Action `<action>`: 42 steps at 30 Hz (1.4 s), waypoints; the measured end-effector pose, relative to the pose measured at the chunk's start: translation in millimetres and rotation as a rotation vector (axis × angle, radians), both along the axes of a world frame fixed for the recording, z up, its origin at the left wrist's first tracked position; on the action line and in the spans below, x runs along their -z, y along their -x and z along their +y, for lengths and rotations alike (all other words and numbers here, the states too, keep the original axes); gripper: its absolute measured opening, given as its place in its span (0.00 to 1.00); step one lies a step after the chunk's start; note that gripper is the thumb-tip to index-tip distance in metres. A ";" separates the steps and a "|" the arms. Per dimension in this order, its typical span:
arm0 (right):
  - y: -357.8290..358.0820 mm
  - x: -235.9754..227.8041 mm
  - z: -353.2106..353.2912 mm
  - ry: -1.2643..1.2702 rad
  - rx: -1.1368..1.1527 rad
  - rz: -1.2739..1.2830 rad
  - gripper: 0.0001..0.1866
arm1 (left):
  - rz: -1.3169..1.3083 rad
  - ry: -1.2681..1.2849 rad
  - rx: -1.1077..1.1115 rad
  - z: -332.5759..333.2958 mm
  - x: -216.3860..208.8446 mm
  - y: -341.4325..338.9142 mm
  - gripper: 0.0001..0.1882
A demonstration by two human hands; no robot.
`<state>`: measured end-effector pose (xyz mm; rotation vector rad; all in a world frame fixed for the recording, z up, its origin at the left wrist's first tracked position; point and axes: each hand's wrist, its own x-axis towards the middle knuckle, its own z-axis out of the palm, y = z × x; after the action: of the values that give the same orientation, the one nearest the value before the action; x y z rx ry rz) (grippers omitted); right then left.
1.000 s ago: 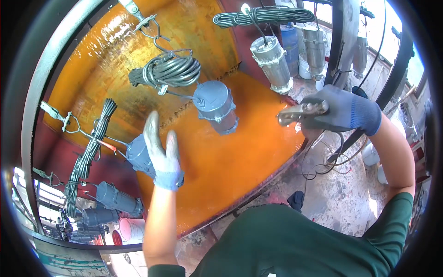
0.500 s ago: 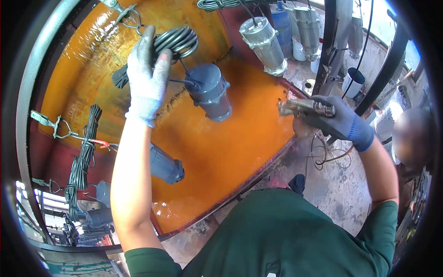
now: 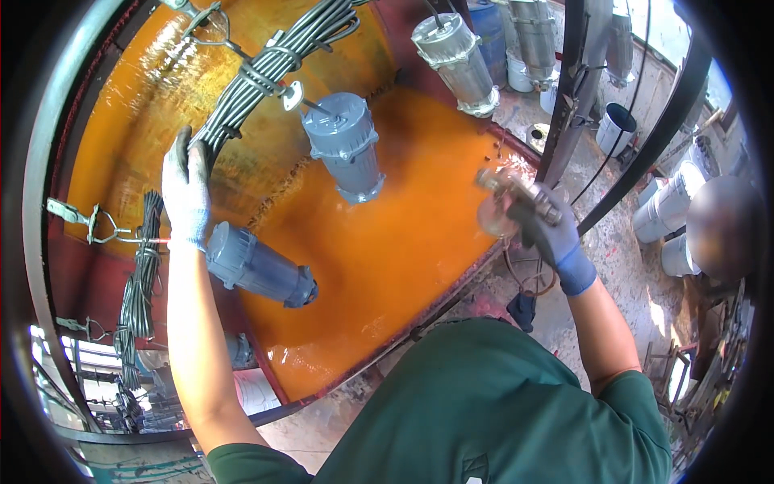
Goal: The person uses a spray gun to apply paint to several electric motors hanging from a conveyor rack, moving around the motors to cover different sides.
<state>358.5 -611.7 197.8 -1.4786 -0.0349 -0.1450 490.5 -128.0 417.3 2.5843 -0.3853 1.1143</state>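
My left hand (image 3: 187,181), in a pale glove with dark fingertips, grips the lower end of a bundle of grey cable (image 3: 274,68). The bundle slants up to the right and is tied round its middle. Beside it a grey-blue cylindrical pump (image 3: 345,149) hangs over the orange-coated booth. My right hand (image 3: 552,230), gloved in grey-blue, is closed round a spray gun (image 3: 516,194) with a rounded cup, slightly smeared by motion. The gun points left toward the hanging pump. Close to my left forearm hangs a second grey-blue pump (image 3: 262,266), tilted.
Unpainted-looking silver pumps (image 3: 458,68) hang at the back right, next to a dark metal post (image 3: 568,89). More cable bundles (image 3: 143,274) hang from hooks at the left. White buckets (image 3: 617,129) stand on the right-hand floor, near another person (image 3: 726,230).
The cable bundle and its pump have swung round, so the bundle now shows lengthwise. My left hand has moved down and left. My right hand has brought the spray gun slightly left.
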 end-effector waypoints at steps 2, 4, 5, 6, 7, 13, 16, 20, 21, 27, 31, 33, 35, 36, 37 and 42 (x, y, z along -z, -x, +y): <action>-7.7 -6.0 -1.3 -0.063 0.136 0.117 0.13 | -0.011 0.027 0.012 -5.6 2.8 10.0 0.23; -0.4 -17.4 -0.7 -0.039 -0.001 0.091 0.13 | -0.002 -0.004 0.032 -9.7 3.7 16.4 0.24; 3.8 -25.2 -0.7 -0.021 -0.139 0.065 0.13 | -0.002 -0.003 0.030 -18.3 2.9 23.9 0.24; 7.1 -35.9 3.6 0.100 -0.196 0.012 0.13 | 0.019 0.017 0.040 -22.6 2.7 30.9 0.24; 7.4 -38.0 4.5 0.102 -0.198 0.010 0.13 | -0.036 -0.045 0.114 -22.7 2.8 32.9 0.24; 4.8 -56.0 -4.6 0.373 -0.135 -0.122 0.13 | -0.027 0.045 0.210 -42.3 7.4 36.2 0.25; 22.2 -97.9 7.7 0.399 -0.174 -0.018 0.12 | -0.003 0.129 0.226 -55.8 3.8 51.2 0.26; 29.2 -123.2 12.2 0.390 -0.066 -0.152 0.13 | 0.005 0.193 0.299 -67.5 8.5 52.9 0.26; 29.4 -125.5 8.0 0.506 -0.108 -0.177 0.13 | 0.016 0.219 0.323 -70.9 10.0 52.5 0.26; 8.3 -110.0 5.8 0.427 -0.041 -0.180 0.15 | -0.037 0.269 0.404 -84.6 20.9 55.7 0.29; 10.3 -104.0 2.9 0.272 -0.121 0.083 0.17 | -0.121 0.254 0.515 -93.5 57.4 64.2 0.28; 13.5 -108.4 4.3 0.383 -0.273 0.082 0.18 | -0.093 0.318 0.554 -97.2 85.7 80.3 0.28; 13.8 -115.5 16.2 0.413 -0.326 0.009 0.17 | 0.083 0.358 0.528 -92.6 124.9 103.1 0.27; 9.8 -110.2 16.7 0.365 -0.233 -0.035 0.17 | 0.120 0.342 0.534 -90.0 148.2 112.8 0.24; 1.5 -104.6 16.8 0.314 -0.151 -0.083 0.17 | 0.226 0.370 0.514 -85.8 176.0 124.1 0.23; -7.2 -127.8 11.8 0.502 -0.172 -0.111 0.19 | 0.755 0.673 0.197 -37.3 357.8 187.2 0.09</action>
<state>365.7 -599.9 325.6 -1.9578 -0.3065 -0.0804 303.2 -165.3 59.5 2.0796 -0.0541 0.1006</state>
